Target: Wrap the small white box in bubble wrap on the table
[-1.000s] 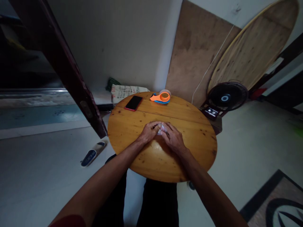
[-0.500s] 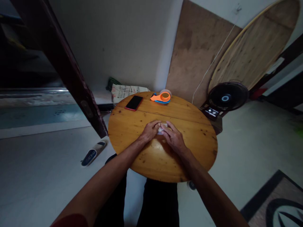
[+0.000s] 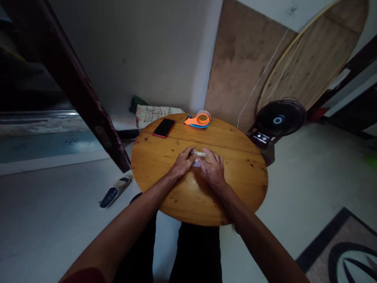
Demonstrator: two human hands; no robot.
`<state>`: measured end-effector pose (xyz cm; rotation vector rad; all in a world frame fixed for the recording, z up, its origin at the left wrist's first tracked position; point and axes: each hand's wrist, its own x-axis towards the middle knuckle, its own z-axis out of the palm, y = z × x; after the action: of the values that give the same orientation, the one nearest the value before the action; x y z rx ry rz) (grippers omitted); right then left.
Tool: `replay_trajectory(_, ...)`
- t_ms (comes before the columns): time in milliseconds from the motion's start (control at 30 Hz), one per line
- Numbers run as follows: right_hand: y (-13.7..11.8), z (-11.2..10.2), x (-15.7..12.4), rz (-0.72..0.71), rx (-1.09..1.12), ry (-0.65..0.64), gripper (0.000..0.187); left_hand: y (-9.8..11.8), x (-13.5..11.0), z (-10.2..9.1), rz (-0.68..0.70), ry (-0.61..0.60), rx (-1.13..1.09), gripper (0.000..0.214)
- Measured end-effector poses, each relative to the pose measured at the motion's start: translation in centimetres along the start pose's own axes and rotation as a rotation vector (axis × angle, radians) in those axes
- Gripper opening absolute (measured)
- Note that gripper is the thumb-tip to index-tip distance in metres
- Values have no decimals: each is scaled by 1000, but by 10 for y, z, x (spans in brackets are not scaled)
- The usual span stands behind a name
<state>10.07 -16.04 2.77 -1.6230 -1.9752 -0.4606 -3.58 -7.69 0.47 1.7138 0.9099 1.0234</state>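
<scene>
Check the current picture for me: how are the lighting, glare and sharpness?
Head view: dim overall, with a soft glare patch on the table; head view: a shadow on the wood beneath the right hand; head view: the white item between it and the left hand lacks fine detail; head view: upper left is nearly black.

Dim, cool light overall; upper left of frame near black. Soft glare on tabletop, just below centre; dark shadow under right hand. Small pale item at centre too soft for detail. Black trousers lose folds. Wide-angle stretch towards edges.
</scene>
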Motion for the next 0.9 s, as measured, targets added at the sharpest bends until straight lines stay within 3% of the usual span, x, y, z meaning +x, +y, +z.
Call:
replay_trajectory(267, 3, 1, 2, -54, 55, -5, 23, -1, -1, 2, -34, 3, -98, 49)
replay_trajectory(400, 3, 3, 2, -51, 58, -17, 22, -2, -1, 3, 7, 7, -125, 47)
replay_trajectory(600, 1, 5, 2, -44, 58, -13, 22, 0, -1, 2, 57, -8, -101, 27)
replay_trajectory(733, 0, 6, 0, -37, 47, 5, 22, 2, -3, 1, 124, 8, -52, 31)
replay_trajectory(900, 1, 6, -3, -12, 32, 57, 23, 2, -4, 1, 55, -5, -102, 35)
